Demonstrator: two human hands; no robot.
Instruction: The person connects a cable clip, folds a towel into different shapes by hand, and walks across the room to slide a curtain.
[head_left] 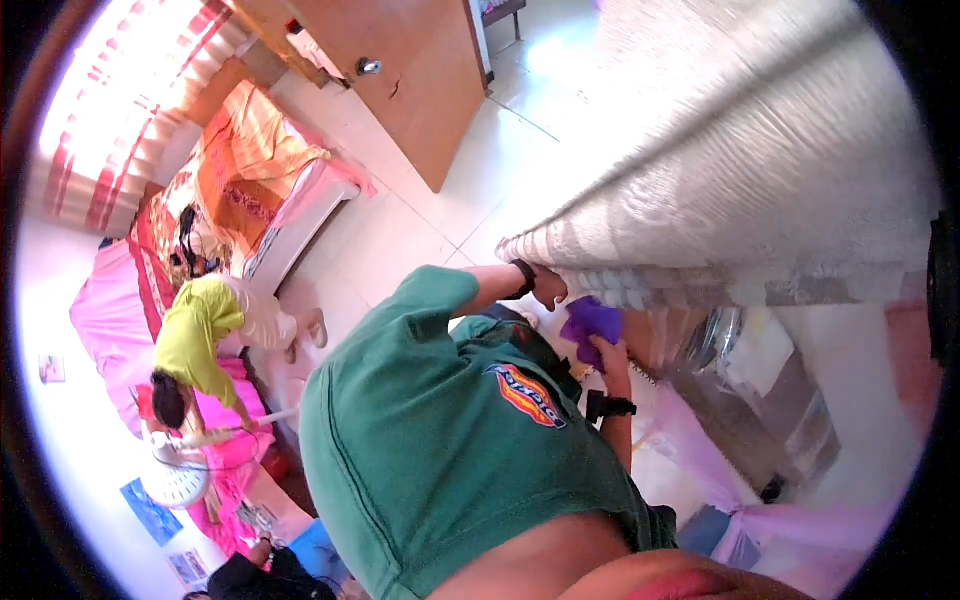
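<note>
My right hand, with a black watch at its wrist, grips a crumpled purple cloth. My left hand, wearing a dark bracelet, has its fingers curled by the near edge of a pale patterned cover. What those fingers hold, if anything, is hidden. The cover's lace-like border hangs just beyond both hands. Below it, a brown panel stands beside clear plastic-wrapped items.
A brown door stands ajar over the tiled floor. At left, a person in a yellow-green shirt bends near a white fan and a bed with orange covers. Sheer lilac fabric hangs at lower right.
</note>
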